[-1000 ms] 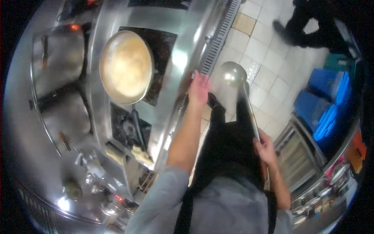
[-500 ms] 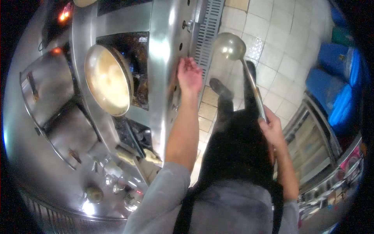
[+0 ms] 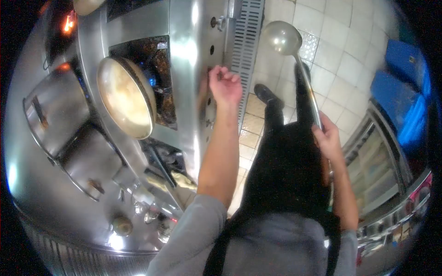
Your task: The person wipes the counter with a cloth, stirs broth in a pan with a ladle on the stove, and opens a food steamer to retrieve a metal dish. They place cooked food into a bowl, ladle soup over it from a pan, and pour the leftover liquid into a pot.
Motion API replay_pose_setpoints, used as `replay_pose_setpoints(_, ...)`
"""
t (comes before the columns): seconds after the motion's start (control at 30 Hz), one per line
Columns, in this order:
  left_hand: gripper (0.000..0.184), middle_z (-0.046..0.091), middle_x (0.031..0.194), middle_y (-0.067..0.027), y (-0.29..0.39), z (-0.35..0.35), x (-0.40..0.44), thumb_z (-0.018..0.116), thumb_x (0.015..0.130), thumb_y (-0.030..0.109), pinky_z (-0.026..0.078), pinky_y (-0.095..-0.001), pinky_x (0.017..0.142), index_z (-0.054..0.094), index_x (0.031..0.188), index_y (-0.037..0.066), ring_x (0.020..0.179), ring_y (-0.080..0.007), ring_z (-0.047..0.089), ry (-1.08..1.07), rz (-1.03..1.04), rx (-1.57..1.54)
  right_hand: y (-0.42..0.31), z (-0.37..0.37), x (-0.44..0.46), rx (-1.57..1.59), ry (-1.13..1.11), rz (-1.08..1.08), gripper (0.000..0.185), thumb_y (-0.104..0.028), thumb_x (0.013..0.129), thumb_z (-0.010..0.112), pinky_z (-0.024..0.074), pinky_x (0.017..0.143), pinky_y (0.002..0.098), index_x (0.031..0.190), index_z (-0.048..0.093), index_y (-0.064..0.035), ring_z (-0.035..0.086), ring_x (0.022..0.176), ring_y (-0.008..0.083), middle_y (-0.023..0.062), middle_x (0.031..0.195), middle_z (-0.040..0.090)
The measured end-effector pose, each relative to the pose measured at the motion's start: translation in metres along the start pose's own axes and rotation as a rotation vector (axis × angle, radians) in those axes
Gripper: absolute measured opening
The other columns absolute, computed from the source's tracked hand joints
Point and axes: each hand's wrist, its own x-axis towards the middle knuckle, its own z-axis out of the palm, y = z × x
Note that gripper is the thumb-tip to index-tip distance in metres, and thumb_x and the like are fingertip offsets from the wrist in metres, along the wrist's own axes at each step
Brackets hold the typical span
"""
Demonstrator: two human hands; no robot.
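Observation:
A metal ladle (image 3: 284,38) is in my right hand (image 3: 329,138), which wraps round the long handle. Its bowl hangs over the tiled floor, pointing away from me. My left hand (image 3: 225,86) is beside the front panel of the stove, palm up, with fingers loosely curled and nothing visible in it. Whether the fingertips touch the panel is unclear. A pan (image 3: 125,99) with pale, cloudy contents sits on a stove burner, to the left of my left hand. Its dark handle (image 3: 159,161) points toward me, and a small blue flame shows beside the pan.
Lidded metal containers (image 3: 57,110) stand behind the stove on the left. A pale cloth (image 3: 183,180) lies near the pan handle. An orange flame (image 3: 69,23) burns at upper left. Blue containers (image 3: 398,101) and a glass-fronted cabinet (image 3: 375,152) stand at right.
My right hand has moved the ladle slightly away and to the right. The fingers of my left hand have curled in more. The pan stays on the burner; the view has shifted a little.

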Motion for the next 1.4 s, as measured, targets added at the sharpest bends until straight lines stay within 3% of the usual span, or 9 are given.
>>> replay_pose_setpoints(0.53,0.017,0.064,0.086,0.0009,0.003,-0.013,-0.014,0.063,0.095,0.031,0.043,-0.0281,0.061,0.06,0.098,0.014,0.071,-0.0095,0.058,-0.108,-0.067,0.001,0.003,0.004,0.015,0.024,-0.054,-0.058,0.048,-0.007,0.092,0.055,0.0398,0.049,0.0218,0.139,0.05,0.0016,0.048,0.056,0.0049,-0.0032,0.075,0.053)
replay_pose_setpoints(0.6,0.028,0.066,0.101,-0.0017,-0.001,-0.023,-0.042,0.062,0.097,0.031,0.048,-0.0289,0.075,0.06,0.116,0.01,0.084,-0.0115,0.061,0.044,-0.082,0.223,-0.003,0.001,0.007,0.03,-0.059,-0.056,0.048,-0.007,0.092,0.054,0.0395,0.048,0.0217,0.139,0.05,0.002,0.048,0.055,0.0051,-0.0034,0.074,0.053)
replay_pose_setpoints(0.73,0.057,0.063,0.121,-0.004,0.013,-0.126,-0.114,0.071,0.091,0.032,0.049,-0.0301,0.08,0.052,0.138,0.007,0.093,-0.0126,0.061,-0.202,-0.096,1.114,-0.032,-0.008,-0.023,0.02,-0.085,-0.072,0.049,-0.004,0.089,0.054,0.039,0.044,0.0218,0.138,0.051,0.0014,0.047,0.051,0.0051,-0.0033,0.07,0.053)
replay_pose_setpoints(0.83,0.069,0.061,0.129,-0.0096,0.039,-0.172,-0.185,0.072,0.089,0.039,0.05,-0.0323,0.084,0.046,0.144,0.006,0.105,-0.016,0.061,-0.199,-0.315,1.298,-0.067,-0.011,-0.061,0.1,-0.12,-0.05,0.052,-0.002,0.085,0.055,0.0388,0.043,0.0214,0.137,0.053,0.0003,0.046,0.049,0.0049,-0.0033,0.068,0.053)
replay_pose_setpoints(0.9,0.065,0.065,0.117,-0.0057,0.058,-0.186,-0.231,0.071,0.09,0.036,0.051,-0.0337,0.086,0.047,0.143,0.006,0.103,-0.0176,0.062,-0.066,-0.371,1.224,-0.076,-0.016,-0.086,0.15,-0.147,-0.076,0.048,-0.005,0.087,0.06,0.0387,0.043,0.0216,0.135,0.056,-0.002,0.046,0.048,0.0054,-0.0027,0.069,0.054)
replay_pose_setpoints(1.0,0.058,0.064,0.125,-0.0071,0.08,-0.218,-0.276,0.065,0.094,0.034,0.051,-0.0357,0.089,0.047,0.142,0.006,0.109,-0.0193,0.062,-0.015,-0.275,1.072,-0.116,-0.006,-0.13,0.078,-0.203,-0.25,0.045,-0.01,0.088,0.067,0.036,0.038,0.0223,0.13,0.057,0.0011,0.044,0.042,0.0069,-0.0015,0.065,0.054)
replay_pose_setpoints(1.23,0.068,0.056,0.136,-0.0114,0.107,-0.234,-0.312,0.061,0.094,0.049,0.045,-0.0361,0.102,0.047,0.143,0.003,0.122,-0.0233,0.056,-0.104,-0.149,0.854,-0.183,0.024,-0.156,-0.372,-0.227,-0.476,0.045,-0.009,0.09,0.069,0.0455,0.061,0.0232,0.132,0.057,0.0007,0.054,0.068,0.0084,0.0011,0.083,0.059)
replay_pose_setpoints(1.3,0.067,0.055,0.137,-0.011,0.116,-0.228,-0.318,0.061,0.095,0.048,0.045,-0.0362,0.101,0.047,0.143,0.004,0.123,-0.0228,0.055,-0.144,-0.101,0.878,-0.202,0.04,-0.149,-0.676,-0.2,-0.85,0.038,-0.008,0.092,0.067,0.0465,0.068,0.0254,0.127,0.058,0.0036,0.056,0.078,0.0115,0.0042,0.086,0.059)
replay_pose_setpoints(1.4,0.061,0.055,0.138,-0.0094,0.122,-0.235,-0.325,0.062,0.096,0.043,0.046,-0.0354,0.101,0.049,0.142,0.004,0.123,-0.0222,0.056,-0.229,-0.038,0.81,-0.218,0.076,-0.139,-0.791,-0.214,-0.933,0.035,-0.01,0.093,0.065,0.0466,0.07,0.0292,0.124,0.059,0.0044,0.056,0.08,0.0141,0.0093,0.087,0.06)
